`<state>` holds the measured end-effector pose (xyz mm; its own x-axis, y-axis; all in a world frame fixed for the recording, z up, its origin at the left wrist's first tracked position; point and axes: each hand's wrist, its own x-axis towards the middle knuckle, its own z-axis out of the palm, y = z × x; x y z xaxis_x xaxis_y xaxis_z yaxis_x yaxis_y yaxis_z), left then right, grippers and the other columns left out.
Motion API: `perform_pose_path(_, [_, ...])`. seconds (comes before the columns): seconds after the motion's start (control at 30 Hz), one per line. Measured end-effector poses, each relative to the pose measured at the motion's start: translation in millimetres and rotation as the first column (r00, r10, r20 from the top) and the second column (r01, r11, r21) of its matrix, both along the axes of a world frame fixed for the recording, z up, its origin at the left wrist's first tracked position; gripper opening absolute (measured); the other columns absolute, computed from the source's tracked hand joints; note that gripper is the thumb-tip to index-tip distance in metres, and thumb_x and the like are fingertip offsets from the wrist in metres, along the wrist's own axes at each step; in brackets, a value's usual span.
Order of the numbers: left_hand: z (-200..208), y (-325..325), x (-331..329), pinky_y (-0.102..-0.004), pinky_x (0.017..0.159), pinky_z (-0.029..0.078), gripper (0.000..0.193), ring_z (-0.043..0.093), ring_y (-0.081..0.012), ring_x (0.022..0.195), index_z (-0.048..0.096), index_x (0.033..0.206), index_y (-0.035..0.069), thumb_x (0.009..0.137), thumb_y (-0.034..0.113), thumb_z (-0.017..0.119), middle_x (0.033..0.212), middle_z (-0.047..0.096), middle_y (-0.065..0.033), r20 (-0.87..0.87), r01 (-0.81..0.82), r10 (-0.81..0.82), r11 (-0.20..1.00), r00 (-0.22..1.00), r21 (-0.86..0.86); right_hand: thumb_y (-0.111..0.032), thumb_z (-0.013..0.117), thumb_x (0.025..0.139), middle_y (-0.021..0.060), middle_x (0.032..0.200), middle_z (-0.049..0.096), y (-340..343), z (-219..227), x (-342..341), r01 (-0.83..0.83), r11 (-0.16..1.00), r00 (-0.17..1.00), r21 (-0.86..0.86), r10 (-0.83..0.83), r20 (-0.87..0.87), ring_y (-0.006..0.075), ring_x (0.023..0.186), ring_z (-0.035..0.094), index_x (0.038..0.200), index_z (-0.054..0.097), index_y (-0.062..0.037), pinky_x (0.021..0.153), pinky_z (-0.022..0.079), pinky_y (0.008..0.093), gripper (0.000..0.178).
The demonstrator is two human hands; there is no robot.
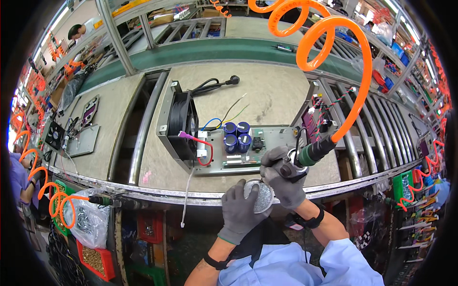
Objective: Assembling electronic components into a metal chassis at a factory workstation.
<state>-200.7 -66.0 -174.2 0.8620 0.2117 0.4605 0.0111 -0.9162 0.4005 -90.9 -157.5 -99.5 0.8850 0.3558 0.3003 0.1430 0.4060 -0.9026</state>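
Note:
Grey gloves cover both my hands. My left hand [238, 213] is closed on a small round dish [272, 204] full of silver screws [262, 196], just off the table's near edge. Beside it my right hand [285, 187] grips an air screwdriver [311, 153]; its tip is hidden. An orange coiled hose [365, 71] rises from the tool. Past my hands lies a metal chassis plate [210, 167] with several blue capacitors [237, 136] on a circuit board. A black fan [183, 125] stands at its left end, and an upright panel [305, 112] at its right.
Metal rollers [381, 128] run along the right, with a wooden board [267, 83] under the chassis. Another chassis [81, 140] lies left. A green conveyor belt [191, 52] crosses behind. Below left are a bag of screws [88, 221] and a red bin [98, 260]. Other people work at left.

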Motion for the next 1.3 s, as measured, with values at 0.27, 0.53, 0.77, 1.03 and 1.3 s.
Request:
perform_pose_path(0.27, [-4, 0, 1, -0.0478, 0.087, 0.044, 0.067, 0.054, -0.0349, 0.107, 0.063, 0.12, 0.013, 0.067, 0.05, 0.08, 0.124, 0.055, -0.0179, 0.019, 0.0, 0.0, 1.0, 1.0, -0.001, 0.011, 0.061, 0.075, 0.0087, 0.092, 0.06, 5, -18, 9, 0.016, 0.994, 0.982, -0.107, 0.004, 0.187, 0.0135, 0.075, 0.059, 0.105, 0.055, -0.0053, 0.061, 0.051, 0.0275, 0.034])
perform_pose_path(0.53, [-2, 0, 1, -0.0482, 0.088, 0.044, 0.068, 0.053, -0.0366, 0.106, 0.066, 0.117, 0.012, 0.065, 0.053, 0.081, 0.124, 0.054, -0.0176, -0.003, -0.028, 0.028, 1.0, 1.0, 0.012, 0.008, 0.064, 0.076, 0.009, 0.089, 0.061, -2, 7, 14, 0.013, 0.995, 0.995, -0.097, -0.003, 0.104, 0.0144, 0.07, 0.062, 0.103, 0.055, -0.0043, 0.053, 0.05, 0.0257, 0.031])
perform_pose_path(0.77, [-5, 0, -1, -0.0498, 0.09, 0.043, 0.067, 0.051, -0.0371, 0.108, 0.066, 0.119, 0.018, 0.064, 0.052, 0.081, 0.127, 0.053, -0.0175, -0.018, -0.002, 0.002, 1.0, 1.0, -0.006, 0.009, 0.062, 0.077, 0.0042, 0.088, 0.064, -1, 42, 43, 0.184, 0.98, 0.975, -0.075, -0.172, 0.138, 0.0083, 0.074, 0.06, 0.099, 0.06, -0.0027, 0.064, 0.051, 0.0245, 0.025])
perform_pose_path(1.03, [-5, 0, 1, -0.0495, 0.09, 0.042, 0.068, 0.051, -0.0371, 0.108, 0.067, 0.119, 0.018, 0.062, 0.053, 0.082, 0.126, 0.054, -0.0181, -0.049, -0.004, 0.003, 1.0, 0.999, -0.02, 0.006, 0.065, 0.078, 0.0023, 0.087, 0.065, 11, 31, 56, 0.142, 0.986, 0.986, -0.088, -0.133, 0.099, 0.0074, 0.074, 0.058, 0.094, 0.061, -0.0038, 0.064, 0.049, 0.0238, 0.019])
perform_pose_path(1.3, [-4, -4, 4, -0.0496, 0.09, 0.042, 0.072, 0.052, -0.0369, 0.107, 0.065, 0.119, 0.013, 0.063, 0.054, 0.081, 0.126, 0.054, -0.0186, -0.063, -0.037, 0.036, 0.999, 0.997, -0.014, 0.009, 0.058, 0.078, 0.0053, 0.08, 0.062, 19, 29, 68, 0.154, 0.968, 0.971, -0.196, -0.113, 0.209, 0.0099, 0.066, 0.061, 0.09, 0.058, -0.0025, 0.052, 0.048, 0.0239, 0.016])
